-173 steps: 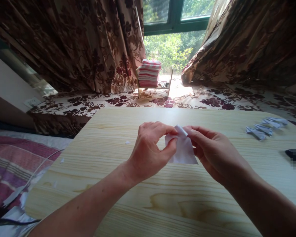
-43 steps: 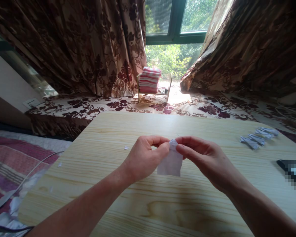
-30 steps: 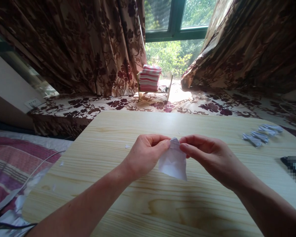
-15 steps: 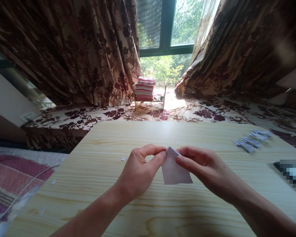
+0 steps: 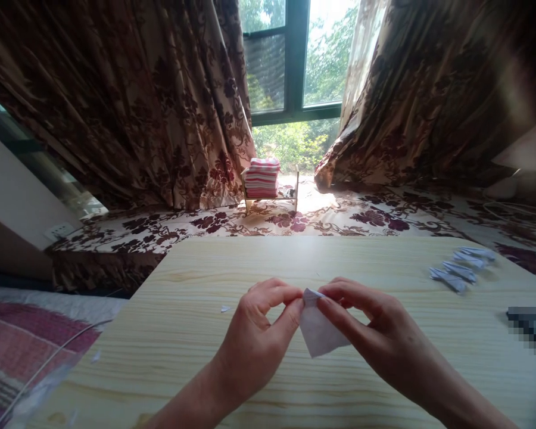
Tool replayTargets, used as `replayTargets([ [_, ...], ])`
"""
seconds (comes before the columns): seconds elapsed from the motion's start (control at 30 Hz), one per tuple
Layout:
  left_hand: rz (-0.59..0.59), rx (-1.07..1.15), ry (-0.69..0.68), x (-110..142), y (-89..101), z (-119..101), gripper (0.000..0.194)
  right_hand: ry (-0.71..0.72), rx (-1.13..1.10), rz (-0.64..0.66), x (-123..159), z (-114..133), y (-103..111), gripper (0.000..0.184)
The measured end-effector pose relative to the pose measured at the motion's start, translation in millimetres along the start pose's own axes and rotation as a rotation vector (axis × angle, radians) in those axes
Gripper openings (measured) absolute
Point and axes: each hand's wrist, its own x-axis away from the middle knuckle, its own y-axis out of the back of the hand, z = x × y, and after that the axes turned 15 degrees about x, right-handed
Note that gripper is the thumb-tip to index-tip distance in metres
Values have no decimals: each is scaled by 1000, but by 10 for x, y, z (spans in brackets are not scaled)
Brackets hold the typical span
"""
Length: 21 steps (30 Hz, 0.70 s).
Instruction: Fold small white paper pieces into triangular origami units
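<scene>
Both hands hold a small white piece of folded paper [image 5: 318, 331] just above the light wooden table [image 5: 196, 333]. My left hand [image 5: 259, 333] pinches its upper left edge between thumb and forefinger. My right hand [image 5: 371, 333] pinches the top from the right, fingers curled over the paper's right side. The paper's lower point hangs down toward the tabletop.
Several small folded paper pieces [image 5: 460, 269] lie in a row at the table's right. A dark blurred object [image 5: 532, 326] sits at the right edge. A tiny paper scrap [image 5: 224, 308] lies left of my hands. Behind are floral bedding, curtains, a window and a striped stack [image 5: 261, 177].
The view has tilted up, so hands and table sit lower in the frame. The paper has turned between my fingers, its lower edge now pointing down. Both pinches stay on its top.
</scene>
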Motion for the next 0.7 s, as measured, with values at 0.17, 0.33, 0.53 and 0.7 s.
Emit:
replayTargets([
  [0.17, -47, -23, -2, 13, -6, -11, 13, 68, -3, -5, 13, -7, -25, 24],
  [0.33, -62, -11, 15, 16, -5, -1, 11, 97, 13, 31, 19, 14, -30, 26],
  [0.53, -73, 34, 98, 16, 0, -2, 14, 134, 45, 42, 23, 1, -68, 25],
  [0.7, -65, 112, 102, 18, -6, 1, 14, 163, 87, 19, 33, 30, -62, 26],
])
